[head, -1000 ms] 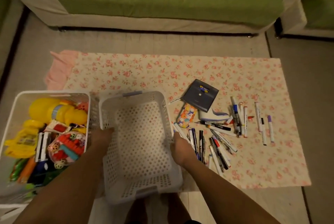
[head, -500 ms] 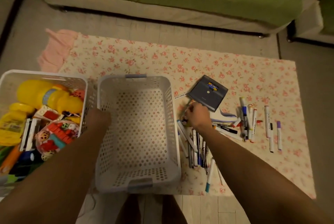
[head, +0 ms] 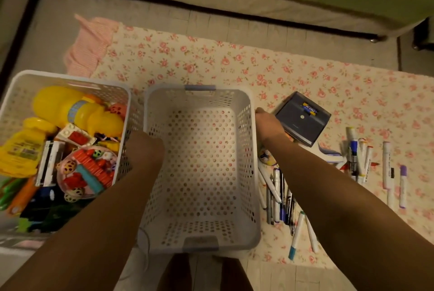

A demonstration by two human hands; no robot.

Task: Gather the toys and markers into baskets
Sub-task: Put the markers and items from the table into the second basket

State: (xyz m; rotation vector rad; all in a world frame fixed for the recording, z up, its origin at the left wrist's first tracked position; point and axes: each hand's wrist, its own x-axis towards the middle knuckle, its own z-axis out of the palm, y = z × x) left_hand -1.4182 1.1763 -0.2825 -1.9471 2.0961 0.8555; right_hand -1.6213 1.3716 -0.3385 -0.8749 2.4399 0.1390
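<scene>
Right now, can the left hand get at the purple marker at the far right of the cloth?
Probably not without shifting. The left hand is at the left wall of the empty basket, and that basket and the right arm lie between it and the purple marker.

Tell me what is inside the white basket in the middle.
Nothing visible: the middle basket shows only its perforated floor. The left hand at its left wall and forearm cover a strip.

My left hand (head: 145, 147) hides its own fingers beside the middle basket (head: 199, 93); my right forearm (head: 328, 185) covers some markers (head: 277, 185); the toy basket (head: 70, 76) runs off the left edge.
</scene>
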